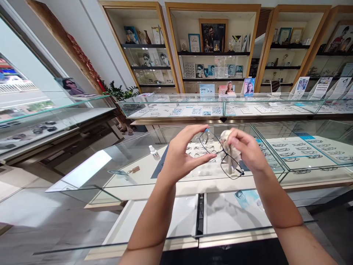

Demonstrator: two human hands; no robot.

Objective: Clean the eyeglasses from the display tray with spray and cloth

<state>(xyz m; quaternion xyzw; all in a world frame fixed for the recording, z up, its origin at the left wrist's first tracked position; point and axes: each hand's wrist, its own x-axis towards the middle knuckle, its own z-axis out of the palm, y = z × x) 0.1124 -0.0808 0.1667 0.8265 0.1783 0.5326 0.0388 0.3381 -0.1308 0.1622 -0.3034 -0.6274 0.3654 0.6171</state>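
A pair of eyeglasses with a thin dark frame is held up, tilted, above the glass display counter. My left hand grips it at one end, with the thumb below and the index finger on top of the rim. My right hand is closed on a pale, crumpled cloth, which lies against the glasses near the bridge and far lens. The cloth hides part of the frame. Whether my right fingers also touch the glasses, I cannot tell.
Under the counter glass lie rows of eyeglasses. A white spray bottle stands left of my hands. Two pulled-out white drawers are below my forearms, one with a blue leaflet. Another display case runs behind.
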